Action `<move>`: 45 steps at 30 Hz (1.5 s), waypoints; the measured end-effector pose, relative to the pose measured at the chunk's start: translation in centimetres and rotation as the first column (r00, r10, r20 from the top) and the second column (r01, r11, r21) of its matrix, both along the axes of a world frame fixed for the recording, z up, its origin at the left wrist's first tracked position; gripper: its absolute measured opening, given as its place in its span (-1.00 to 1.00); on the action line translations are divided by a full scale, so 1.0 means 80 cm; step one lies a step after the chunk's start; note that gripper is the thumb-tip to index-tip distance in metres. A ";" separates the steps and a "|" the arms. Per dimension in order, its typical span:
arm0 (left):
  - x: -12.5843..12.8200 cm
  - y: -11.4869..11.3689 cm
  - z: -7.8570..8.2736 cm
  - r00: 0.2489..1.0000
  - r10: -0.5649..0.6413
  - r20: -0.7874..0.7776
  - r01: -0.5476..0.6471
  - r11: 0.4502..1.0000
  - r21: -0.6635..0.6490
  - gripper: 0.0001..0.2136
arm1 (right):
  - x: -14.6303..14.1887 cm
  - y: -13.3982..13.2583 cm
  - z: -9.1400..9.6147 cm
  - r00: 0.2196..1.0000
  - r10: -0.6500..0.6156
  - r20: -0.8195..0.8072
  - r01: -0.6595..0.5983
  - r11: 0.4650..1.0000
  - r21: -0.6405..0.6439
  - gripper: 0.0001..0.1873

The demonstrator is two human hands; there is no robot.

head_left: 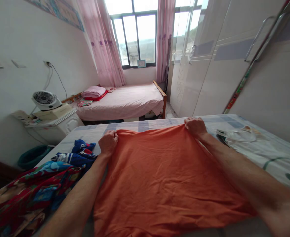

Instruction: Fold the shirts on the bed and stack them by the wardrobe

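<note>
An orange piece of clothing (157, 171), probably a shirt, is stretched out in front of me over the near bed (157, 124). My left hand (108, 142) is closed on its far left corner. At the far right corner my right hand (195, 126) grips the cloth in the same way. Between the two hands the far edge runs almost straight, with a slight sag on the left. Soft wrinkles cross the lower part of the fabric. Its near end runs out of view at the bottom left.
Blue clothing (78, 154) and a red patterned cloth (43, 194) lie to the left. A white garment (255, 144) is spread at the right. Beyond are a pink-covered bed (135, 98), a fan (46, 99) on a cabinet, and a tall wardrobe (214, 72).
</note>
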State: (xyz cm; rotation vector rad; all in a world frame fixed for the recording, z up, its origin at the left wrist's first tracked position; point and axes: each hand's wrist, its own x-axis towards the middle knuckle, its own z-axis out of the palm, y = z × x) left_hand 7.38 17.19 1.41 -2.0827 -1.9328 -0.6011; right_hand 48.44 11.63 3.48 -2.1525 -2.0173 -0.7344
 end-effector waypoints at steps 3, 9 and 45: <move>0.010 -0.011 0.005 0.998 -0.066 -0.024 0.067 0.998 0.019 -0.65 | -0.018 -0.005 -0.004 1.000 0.007 -0.031 -0.007 1.000 -0.002 -0.65; 0.024 -0.050 -0.015 0.820 -0.562 -0.110 0.559 0.827 -0.062 -0.57 | -0.059 -0.042 -0.042 0.925 0.353 -0.138 -0.369 0.922 -0.115 -0.44; -0.046 -0.296 0.020 0.514 -0.147 0.845 0.652 0.707 -0.274 -0.73 | 0.036 -0.281 -0.002 0.403 0.044 -0.914 -0.180 0.983 -0.032 -0.65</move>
